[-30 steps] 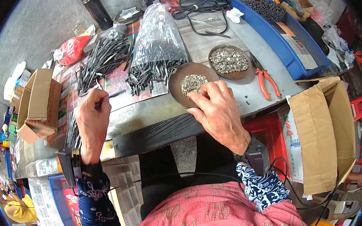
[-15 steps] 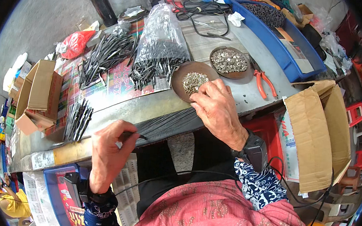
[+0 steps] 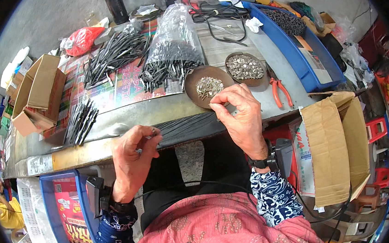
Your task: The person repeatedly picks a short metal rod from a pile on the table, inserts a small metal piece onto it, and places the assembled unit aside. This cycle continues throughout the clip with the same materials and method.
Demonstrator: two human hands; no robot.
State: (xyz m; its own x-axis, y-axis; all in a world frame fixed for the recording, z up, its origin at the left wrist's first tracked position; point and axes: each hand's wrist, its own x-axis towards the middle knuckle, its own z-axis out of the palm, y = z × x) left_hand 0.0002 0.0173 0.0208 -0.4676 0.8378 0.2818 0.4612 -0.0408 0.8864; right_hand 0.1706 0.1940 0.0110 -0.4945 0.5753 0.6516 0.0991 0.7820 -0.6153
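Pins and rods within easy reach of two hands

The right hand (image 3: 239,114) was just beside the brown bowl (image 3: 191,85), thumb and forefinger tips drawn together in a fine pinch that would suit pieces as slight as the metal pins (image 3: 209,86) inside; whether one sat between them, I could not tell. The left hand (image 3: 135,160) had its grip curled closed around a small dark piece (image 3: 153,132), only a tip showing, at the near edge of the table (image 3: 159,105). The shallow bowl seemed set close so fingers could dip in without stretching. Black rods lay leftward: a bundle (image 3: 82,123) near the edge, probably aligned for easy picking, and a loose pile (image 3: 111,63) farther back. Red-handled pliers (image 3: 276,89) rested beside the second dish (image 3: 253,83), apparently parked clear of the hands.
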